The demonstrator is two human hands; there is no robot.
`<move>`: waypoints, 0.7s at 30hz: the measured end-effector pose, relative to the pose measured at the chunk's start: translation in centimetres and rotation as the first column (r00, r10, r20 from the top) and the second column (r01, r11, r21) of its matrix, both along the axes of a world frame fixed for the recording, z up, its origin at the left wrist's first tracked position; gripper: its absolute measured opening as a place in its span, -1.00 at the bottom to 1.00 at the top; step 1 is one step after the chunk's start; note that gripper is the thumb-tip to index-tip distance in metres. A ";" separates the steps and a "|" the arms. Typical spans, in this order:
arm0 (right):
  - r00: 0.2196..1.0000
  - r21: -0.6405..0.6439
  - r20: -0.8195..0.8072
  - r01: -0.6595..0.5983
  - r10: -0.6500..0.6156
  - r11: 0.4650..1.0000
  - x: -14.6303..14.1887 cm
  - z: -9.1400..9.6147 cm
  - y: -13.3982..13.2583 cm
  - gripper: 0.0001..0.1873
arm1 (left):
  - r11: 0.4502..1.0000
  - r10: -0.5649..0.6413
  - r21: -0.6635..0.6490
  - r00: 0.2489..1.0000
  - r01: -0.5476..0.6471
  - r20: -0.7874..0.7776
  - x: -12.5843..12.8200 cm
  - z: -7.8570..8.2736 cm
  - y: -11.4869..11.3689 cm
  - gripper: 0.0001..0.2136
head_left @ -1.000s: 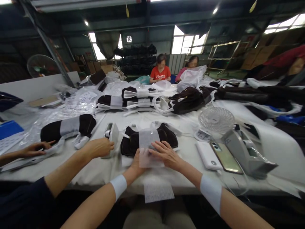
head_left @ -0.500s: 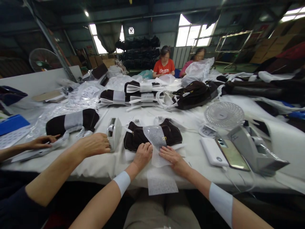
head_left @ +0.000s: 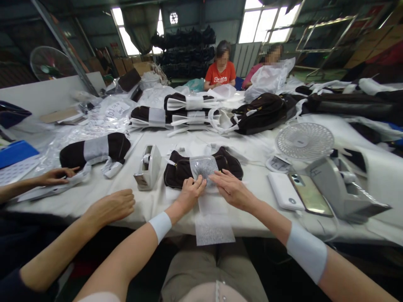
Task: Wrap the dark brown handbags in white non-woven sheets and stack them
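Note:
A dark brown fabric bag (head_left: 183, 168) lies on the white-covered table in front of me. Around its middle runs a translucent white wrapping strip (head_left: 204, 164), whose lower end hangs over the table's front edge. My left hand (head_left: 188, 193) has its fingers bent onto the strip at the bag's near edge, holding it there. My right hand (head_left: 233, 189) is open, its fingers stretched out together and tilted, with the fingertips at the strip's right side. Whether those fingertips touch the strip or hover just above it, I cannot tell.
A tape dispenser (head_left: 147, 167) stands left of the bag; a co-worker's hand (head_left: 113, 205) rests beside it. Farther left lies another wrapped bag (head_left: 118, 149). Stacked bags (head_left: 149, 117) are behind. To the right are a power bank (head_left: 285, 191), phone (head_left: 310, 197), fan (head_left: 304, 141) and second dispenser (head_left: 333, 188).
My right hand has lifted and turned from lying flat on the strip. The strip now sits straighter across the bag. The co-worker's near hand has drawn back from the tape dispenser.

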State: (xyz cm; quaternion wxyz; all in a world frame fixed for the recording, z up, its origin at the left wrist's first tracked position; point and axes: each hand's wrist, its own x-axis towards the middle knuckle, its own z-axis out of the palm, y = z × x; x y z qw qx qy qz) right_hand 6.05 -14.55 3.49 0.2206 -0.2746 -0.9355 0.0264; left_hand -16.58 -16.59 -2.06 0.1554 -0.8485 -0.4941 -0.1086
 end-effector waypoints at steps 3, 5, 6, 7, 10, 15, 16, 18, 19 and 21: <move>0.988 0.134 0.103 0.097 -0.111 0.986 -2.0 -1.9 1.4 -0.48 | 1.000 0.002 0.001 0.999 -0.002 -0.041 0.0 0.3 -0.2 -0.62; 0.977 0.188 0.146 0.128 -0.157 0.974 -2.6 -3.8 1.8 -0.39 | 1.000 -0.008 0.001 0.998 0.008 -0.069 0.0 0.5 -0.4 -0.61; 0.974 0.207 0.152 0.135 -0.168 0.969 -2.7 -4.6 1.9 -0.36 | 1.000 -0.013 0.003 0.996 0.014 -0.083 -0.1 0.5 -0.6 -0.59; 0.973 0.220 0.156 0.134 -0.170 0.966 -2.6 -5.2 2.0 -0.33 | 1.000 -0.012 0.012 0.995 0.013 -0.098 -0.2 0.5 -0.9 -0.57; 0.974 0.242 0.162 0.114 -0.156 0.964 -2.1 -6.0 2.1 -0.30 | 0.997 0.033 0.072 0.988 -0.023 -0.149 -0.8 0.5 -1.5 -0.50; 0.975 0.216 0.166 0.113 -0.151 0.970 -1.9 -5.6 2.5 -0.25 | 0.997 0.071 0.051 0.977 -0.062 -0.203 -1.5 1.4 -1.3 -0.51; 0.975 0.211 0.167 0.112 -0.149 0.971 -2.0 -5.5 2.5 -0.25 | 0.997 0.069 0.039 0.975 -0.062 -0.211 -1.5 1.7 -1.1 -0.52; 0.974 0.205 0.170 0.111 -0.147 0.972 -2.1 -5.4 2.6 -0.26 | 0.999 0.051 0.018 0.974 -0.048 -0.222 -1.6 2.1 -0.6 -0.52; 0.975 0.202 0.169 0.112 -0.147 0.973 -2.1 -5.4 2.6 -0.27 | 0.999 0.038 0.003 0.974 -0.038 -0.225 -1.6 2.3 -0.3 -0.53; 0.976 0.197 0.166 0.110 -0.143 0.974 -2.1 -5.3 2.6 -0.28 | 0.999 0.018 -0.029 0.973 -0.026 -0.229 -1.6 2.7 0.1 -0.54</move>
